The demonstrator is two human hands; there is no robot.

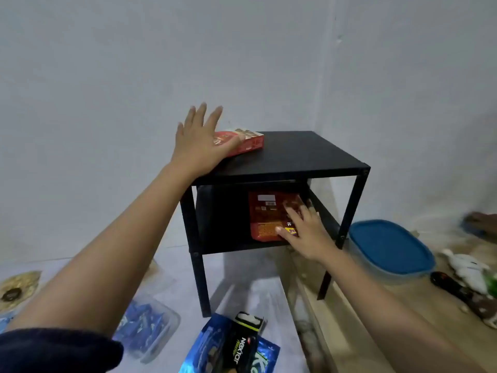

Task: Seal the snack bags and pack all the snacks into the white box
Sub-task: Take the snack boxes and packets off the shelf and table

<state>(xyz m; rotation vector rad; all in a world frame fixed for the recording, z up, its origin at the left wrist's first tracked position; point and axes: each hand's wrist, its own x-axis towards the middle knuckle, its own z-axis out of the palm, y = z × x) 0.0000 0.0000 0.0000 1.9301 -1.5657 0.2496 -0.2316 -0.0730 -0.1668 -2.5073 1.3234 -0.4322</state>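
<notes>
A red snack box [248,142] lies on top of a small black shelf table [301,154]. My left hand [199,141] hovers over its left end with fingers spread, thumb touching its near edge. On the lower shelf lies a red snack packet [265,214]. My right hand [306,230] rests on its right side with fingers spread, not gripping it. On the floor at the bottom lie blue snack bags [207,345] with a black packet [243,343] on top. No white box is in view.
A clear tub of blue-wrapped snacks [145,327] sits on the floor at left, with a yellowish packet [16,286] beyond it. A container with a blue lid [387,246] stands right of the table, on a wooden surface with small items [465,270].
</notes>
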